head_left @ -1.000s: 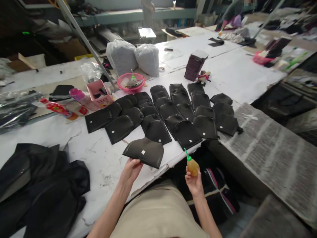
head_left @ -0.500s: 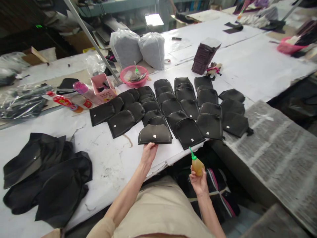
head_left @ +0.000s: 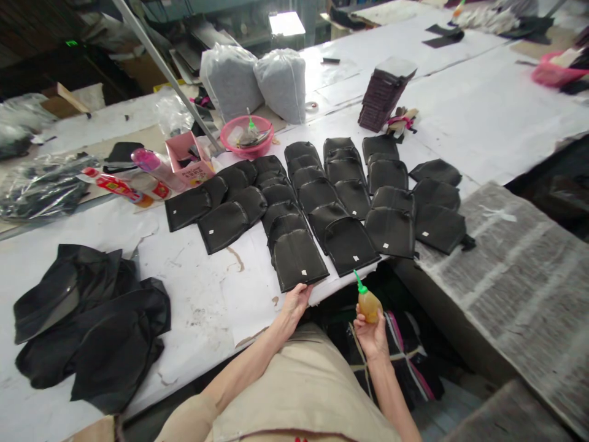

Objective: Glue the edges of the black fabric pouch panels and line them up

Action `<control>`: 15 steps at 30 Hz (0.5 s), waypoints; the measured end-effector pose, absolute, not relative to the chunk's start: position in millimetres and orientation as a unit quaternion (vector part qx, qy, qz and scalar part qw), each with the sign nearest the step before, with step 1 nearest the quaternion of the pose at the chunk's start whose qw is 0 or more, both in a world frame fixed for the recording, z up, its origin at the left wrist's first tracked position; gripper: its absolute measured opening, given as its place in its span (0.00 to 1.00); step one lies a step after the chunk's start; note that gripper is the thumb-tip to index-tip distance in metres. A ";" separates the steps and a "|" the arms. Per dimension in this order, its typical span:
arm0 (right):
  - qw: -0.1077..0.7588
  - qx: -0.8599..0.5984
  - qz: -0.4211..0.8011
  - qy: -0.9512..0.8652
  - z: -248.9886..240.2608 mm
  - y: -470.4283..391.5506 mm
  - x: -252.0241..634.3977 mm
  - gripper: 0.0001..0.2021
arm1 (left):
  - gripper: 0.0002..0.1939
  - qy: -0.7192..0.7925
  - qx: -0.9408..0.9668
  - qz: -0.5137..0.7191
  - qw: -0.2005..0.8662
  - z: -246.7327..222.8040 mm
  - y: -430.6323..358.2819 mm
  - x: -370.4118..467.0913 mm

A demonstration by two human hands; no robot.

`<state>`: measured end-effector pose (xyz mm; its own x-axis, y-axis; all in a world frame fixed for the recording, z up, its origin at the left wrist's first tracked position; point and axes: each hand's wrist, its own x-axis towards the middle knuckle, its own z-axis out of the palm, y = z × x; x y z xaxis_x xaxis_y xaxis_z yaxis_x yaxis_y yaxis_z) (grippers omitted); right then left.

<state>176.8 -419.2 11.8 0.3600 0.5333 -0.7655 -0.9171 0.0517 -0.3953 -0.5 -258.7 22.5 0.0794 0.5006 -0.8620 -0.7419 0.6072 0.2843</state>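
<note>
My left hand [head_left: 297,302] pinches the near edge of a black rounded fabric piece [head_left: 299,258] marked with a small white square. That piece lies at the front of a column of overlapping black pieces, close to the table's front edge. In my right hand [head_left: 372,334] is a squeeze bottle [head_left: 369,305] of amber liquid with a green nozzle, tilted with its tip up and slightly left. Just beyond the nozzle lies another black piece [head_left: 352,245] with a white square. Several more columns of such pieces [head_left: 389,230] fan across the white table [head_left: 197,288].
Loose black fabric [head_left: 115,344] is heaped at the left. A pink basin [head_left: 248,147], a pink box [head_left: 188,161] and bottles [head_left: 117,187] stand behind the columns. Farther right rises a dark stack [head_left: 384,98]. A grey striped cloth-covered surface [head_left: 515,270] adjoins at the right.
My left hand has moved right and toward me, and the black piece it holds has gone from tilted up to lying flat on its column. My right hand still holds the bottle, nearly in place.
</note>
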 end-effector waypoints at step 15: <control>0.721 -0.421 0.501 0.227 9.6 -420.5 182.9 0.23 | 0.13 0.563 -0.117 0.361 0.734 14.6 -269.2 -1.8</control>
